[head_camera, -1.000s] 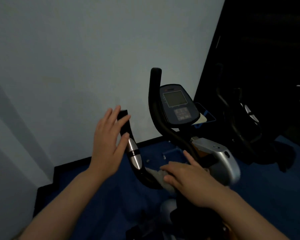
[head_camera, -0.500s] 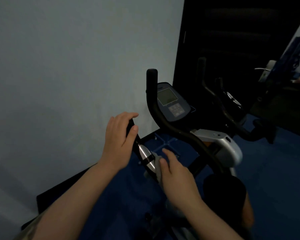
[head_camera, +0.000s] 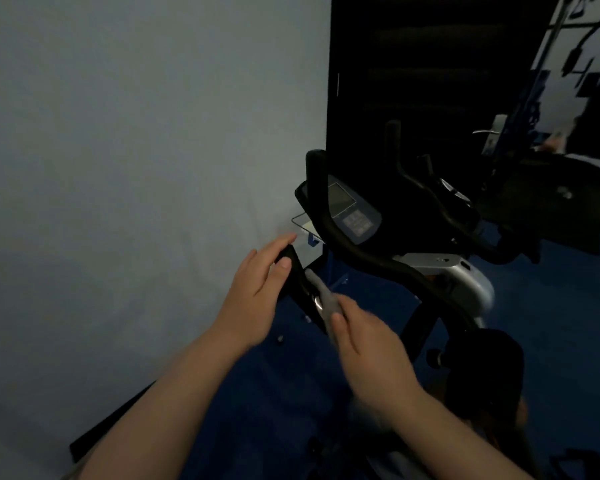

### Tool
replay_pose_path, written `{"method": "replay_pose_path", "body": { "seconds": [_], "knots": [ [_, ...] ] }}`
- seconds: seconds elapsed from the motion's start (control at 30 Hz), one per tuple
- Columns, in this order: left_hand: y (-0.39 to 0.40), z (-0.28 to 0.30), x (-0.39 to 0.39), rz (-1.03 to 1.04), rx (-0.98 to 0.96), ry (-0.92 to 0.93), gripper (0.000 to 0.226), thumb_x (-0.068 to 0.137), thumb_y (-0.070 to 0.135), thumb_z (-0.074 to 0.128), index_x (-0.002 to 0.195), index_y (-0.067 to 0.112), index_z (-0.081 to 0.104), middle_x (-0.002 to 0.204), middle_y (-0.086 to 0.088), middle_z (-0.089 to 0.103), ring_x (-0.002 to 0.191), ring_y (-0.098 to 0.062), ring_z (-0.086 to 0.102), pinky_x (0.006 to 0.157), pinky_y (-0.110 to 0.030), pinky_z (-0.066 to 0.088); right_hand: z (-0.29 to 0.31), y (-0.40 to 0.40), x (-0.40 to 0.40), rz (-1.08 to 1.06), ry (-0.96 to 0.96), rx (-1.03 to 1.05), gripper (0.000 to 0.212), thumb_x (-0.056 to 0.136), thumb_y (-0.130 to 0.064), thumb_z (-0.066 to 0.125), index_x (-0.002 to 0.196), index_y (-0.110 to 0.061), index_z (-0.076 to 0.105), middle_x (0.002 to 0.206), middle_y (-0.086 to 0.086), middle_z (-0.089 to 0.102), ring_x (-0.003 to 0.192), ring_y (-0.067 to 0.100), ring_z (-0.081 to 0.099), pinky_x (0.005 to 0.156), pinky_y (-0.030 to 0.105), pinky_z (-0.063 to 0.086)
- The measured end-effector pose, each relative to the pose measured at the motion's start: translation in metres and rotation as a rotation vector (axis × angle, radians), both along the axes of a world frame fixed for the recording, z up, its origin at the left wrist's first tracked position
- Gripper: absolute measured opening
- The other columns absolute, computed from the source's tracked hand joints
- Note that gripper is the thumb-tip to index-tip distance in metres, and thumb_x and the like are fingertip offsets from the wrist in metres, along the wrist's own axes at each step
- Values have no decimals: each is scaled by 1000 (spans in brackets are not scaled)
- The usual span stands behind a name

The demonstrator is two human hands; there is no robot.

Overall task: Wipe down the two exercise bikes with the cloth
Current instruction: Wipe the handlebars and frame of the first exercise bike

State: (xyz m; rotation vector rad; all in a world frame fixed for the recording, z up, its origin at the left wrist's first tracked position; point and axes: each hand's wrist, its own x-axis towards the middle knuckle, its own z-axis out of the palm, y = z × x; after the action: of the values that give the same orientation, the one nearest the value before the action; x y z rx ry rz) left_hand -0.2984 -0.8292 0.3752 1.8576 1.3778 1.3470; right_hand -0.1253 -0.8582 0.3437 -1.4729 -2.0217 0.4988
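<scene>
The near exercise bike (head_camera: 440,275) has black curved handlebars, a console (head_camera: 347,209) with a grey screen, and a silver body. My left hand (head_camera: 257,292) grips the upper end of the left handlebar (head_camera: 291,268). My right hand (head_camera: 368,351) presses a grey cloth (head_camera: 323,299) against that same handlebar just below, over its silver sensor band. A second, darker bike (head_camera: 440,199) stands behind and to the right, its handlebars barely visible in the dim light.
A pale wall (head_camera: 136,150) runs close along the left. The floor (head_camera: 551,323) is blue. The near bike's black saddle (head_camera: 482,368) is at lower right. A door with a handle (head_camera: 492,133) stands at the far right.
My left hand has shut around the top of the left handlebar. My right hand has slid the cloth up the bar from its lower bend. The view has swung left.
</scene>
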Motion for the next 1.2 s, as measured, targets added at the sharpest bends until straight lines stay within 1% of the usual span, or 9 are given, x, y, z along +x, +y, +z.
{"method": "replay_pose_path", "body": {
  "seconds": [0.1, 0.2, 0.37, 0.47, 0.6, 0.8, 0.97, 1.07, 1.2],
  "knots": [
    [1, 4, -3, -77, -45, -128, 30, 103, 21, 39, 129, 19, 54, 132, 12, 56, 123, 8, 47, 100, -7, 34, 11, 15, -6, -58, 11, -139, 36, 105, -36, 24, 113, -21, 55, 88, -8, 57, 86, 15, 58, 66, 30, 35],
    [1, 2, -7, -100, -55, -152, 30, 104, 16, 36, 124, 18, 58, 137, 12, 51, 129, 6, 42, 103, -7, 30, 29, 37, -42, -77, 51, -139, 36, 105, -33, 23, 104, -15, 55, 97, 4, 61, 93, 26, 59, 67, 34, 33],
    [-3, -5, -10, -57, 22, -106, 36, 102, 28, 33, 129, 23, 56, 131, 6, 52, 125, 0, 45, 103, -8, 29, 17, 22, -41, -23, 73, 45, 37, 105, -36, 25, 136, -26, 43, 112, -2, 62, 91, 17, 59, 66, 29, 33],
    [-2, -8, -9, -49, 27, -125, 42, 99, 31, 30, 130, 22, 56, 127, 7, 54, 121, 2, 48, 101, -8, 30, 22, 35, -34, -47, 115, -123, 34, 105, -35, 26, 114, -20, 55, 103, 6, 65, 84, 18, 57, 70, 34, 41],
    [-1, -13, -6, -66, 42, -184, 41, 99, 30, 31, 133, 23, 52, 130, 9, 53, 124, 2, 46, 105, -11, 30, 49, 55, -78, -125, 465, -166, 35, 105, -33, 23, 95, -17, 53, 91, 2, 62, 91, 24, 59, 77, 40, 45],
    [1, -22, -12, -62, 52, -130, 47, 101, 39, 25, 140, 25, 47, 138, 17, 49, 130, -1, 42, 110, -17, 28, 24, 36, -45, -13, 126, -17, 34, 105, -39, 22, 94, -20, 49, 77, -1, 58, 72, 22, 58, 61, 35, 42],
    [1, -23, -7, -30, 88, -145, 42, 101, 32, 27, 136, 26, 49, 134, 19, 50, 128, 1, 44, 106, -12, 29, 31, 55, -41, -20, 86, -209, 37, 105, -37, 22, 79, -24, 45, 86, 3, 58, 89, 27, 58, 77, 40, 45],
    [1, -24, -4, -7, 123, -139, 39, 102, 31, 28, 135, 28, 49, 131, 22, 50, 126, 1, 45, 105, -11, 30, 29, 51, -47, 7, 142, -106, 33, 105, -36, 21, 100, -20, 48, 85, 3, 58, 80, 23, 58, 69, 38, 44],
    [3, -29, -3, 5, 158, -136, 38, 103, 32, 28, 135, 29, 49, 131, 25, 50, 127, 1, 45, 103, -8, 29, 6, 14, -14, 86, -143, 77, 31, 104, -39, 24, 121, -22, 44, 87, -8, 56, 69, 10, 50, 57, 32, 36]
  ]
}}
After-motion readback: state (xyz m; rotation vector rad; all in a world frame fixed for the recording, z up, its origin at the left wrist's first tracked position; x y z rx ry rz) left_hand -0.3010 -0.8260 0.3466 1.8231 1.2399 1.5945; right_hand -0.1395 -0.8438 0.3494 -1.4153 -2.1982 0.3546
